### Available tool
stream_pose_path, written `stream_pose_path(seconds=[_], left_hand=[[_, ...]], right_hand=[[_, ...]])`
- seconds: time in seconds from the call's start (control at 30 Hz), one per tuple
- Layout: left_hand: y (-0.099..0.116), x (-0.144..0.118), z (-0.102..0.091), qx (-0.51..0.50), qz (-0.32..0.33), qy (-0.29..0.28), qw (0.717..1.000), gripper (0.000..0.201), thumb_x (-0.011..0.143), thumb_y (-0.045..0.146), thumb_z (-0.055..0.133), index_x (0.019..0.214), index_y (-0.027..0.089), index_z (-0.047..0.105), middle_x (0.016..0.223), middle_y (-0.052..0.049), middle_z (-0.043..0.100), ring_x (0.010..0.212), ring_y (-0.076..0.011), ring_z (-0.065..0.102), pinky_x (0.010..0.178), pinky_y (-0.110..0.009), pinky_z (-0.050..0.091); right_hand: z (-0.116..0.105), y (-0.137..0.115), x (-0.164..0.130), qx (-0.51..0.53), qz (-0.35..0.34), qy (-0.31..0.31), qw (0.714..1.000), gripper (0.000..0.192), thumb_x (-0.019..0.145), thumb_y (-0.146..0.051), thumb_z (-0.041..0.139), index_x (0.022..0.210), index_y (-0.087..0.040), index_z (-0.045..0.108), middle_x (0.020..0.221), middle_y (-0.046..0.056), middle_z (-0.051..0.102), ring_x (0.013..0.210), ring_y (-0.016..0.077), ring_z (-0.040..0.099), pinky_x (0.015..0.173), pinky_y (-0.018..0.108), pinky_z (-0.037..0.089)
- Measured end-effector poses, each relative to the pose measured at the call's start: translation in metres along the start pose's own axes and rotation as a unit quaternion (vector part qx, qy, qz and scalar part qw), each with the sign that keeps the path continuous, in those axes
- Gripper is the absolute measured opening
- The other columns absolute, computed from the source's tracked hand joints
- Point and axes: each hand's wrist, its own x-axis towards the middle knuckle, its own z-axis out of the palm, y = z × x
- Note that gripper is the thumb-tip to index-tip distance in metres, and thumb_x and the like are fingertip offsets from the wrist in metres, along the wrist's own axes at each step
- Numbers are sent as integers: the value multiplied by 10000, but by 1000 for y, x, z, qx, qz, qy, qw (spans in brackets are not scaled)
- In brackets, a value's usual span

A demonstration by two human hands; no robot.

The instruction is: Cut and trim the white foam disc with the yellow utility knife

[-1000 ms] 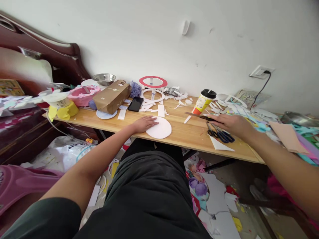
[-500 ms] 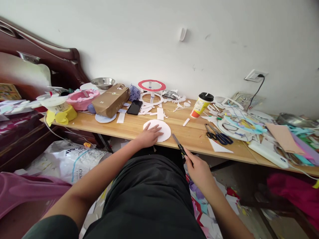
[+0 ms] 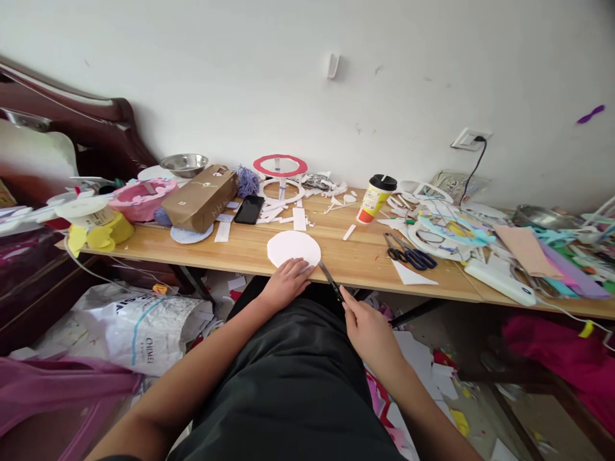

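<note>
At the far left of the wooden table (image 3: pixel 230 246) sit a yellow tape roll (image 3: pixel 96 227), a pink basket (image 3: pixel 137 195) and a brown paper bag (image 3: pixel 200 198), pushed back so the near edge stays free as a working strip. There the left hand (image 3: pixel 287 282) lies with fingers spread flat on the near rim of the white foam disc (image 3: pixel 293 248), pinning it at the table's edge so it cannot slide. Just right of it, the right hand (image 3: pixel 369 326) is closed around the handle of a utility knife (image 3: pixel 331 282), its blade angled up to the disc's near-right rim. Farther right, scissors (image 3: pixel 410 256) and a paper cup (image 3: pixel 375 198) rest within reach, clear of the disc.
</note>
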Motion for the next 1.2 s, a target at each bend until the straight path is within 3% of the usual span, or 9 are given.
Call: stream_pose_path(seconds=[0.23,0.37,0.43,0.5,0.6,0.7,1.0,1.1,1.2], left_hand=[[5,-2,-1,26,3,0,1000,446,926,196,496,1371,176,523,1258,-127,592,1222,-280,515,1096,-459,407],[3,-2,1,26,5,-6,1000,449,933,204,481,1380,174,510,1282,-118,590,1228,-281,507,1115,-467,381],[3,-2,0,27,8,-14,1000,455,940,208,467,1392,174,497,1298,-114,584,1240,-281,503,1124,-467,368],[3,-2,-1,28,9,-19,999,456,945,214,456,1397,172,491,1303,-114,581,1247,-281,501,1125,-464,362],[5,-1,-3,31,5,-23,999,451,947,217,449,1394,177,493,1292,-112,582,1241,-279,505,1120,-457,363],[6,-1,-4,33,-2,-26,999,451,947,214,444,1395,184,491,1275,-111,584,1237,-273,504,1118,-448,363],[8,-1,-5,35,-6,-42,998,475,936,203,457,1409,172,474,1303,-121,579,1259,-270,485,1136,-451,345],[7,-2,-5,33,-8,-49,998,518,903,177,502,1419,161,463,1330,-133,569,1279,-281,478,1146,-464,335],[4,-5,-5,25,0,-44,999,527,900,153,501,1425,152,455,1358,-135,566,1310,-277,471,1157,-464,327]], right_hand=[[-7,-12,4,-15,13,-37,999,508,951,-166,391,1453,-173,473,925,132,728,854,253,702,709,305,484],[-14,-17,10,86,37,-58,994,484,955,-210,388,1419,-177,521,871,121,726,767,232,706,666,294,505],[-17,-14,13,198,102,-98,970,490,967,-270,377,1442,-238,489,792,64,692,560,183,663,521,273,496],[-20,-7,16,315,168,-143,923,508,970,-307,371,1475,-289,430,723,4,623,392,131,564,385,251,448],[-22,6,19,430,200,-170,864,507,961,-313,414,1466,-282,440,667,-36,543,333,96,501,319,225,415],[-20,16,20,484,208,-177,831,488,954,-318,454,1439,-266,480,622,-50,522,318,77,474,294,189,369],[-17,17,16,454,197,-218,841,502,968,-305,436,1469,-270,432,636,-49,546,339,98,532,303,211,427],[-18,7,13,482,167,-284,812,491,951,-312,461,1438,-251,478,645,-40,569,335,82,506,295,188,390],[-10,-3,8,502,171,-288,798,504,931,-336,467,1424,-234,491,638,-45,566,328,73,474,298,185,379]])
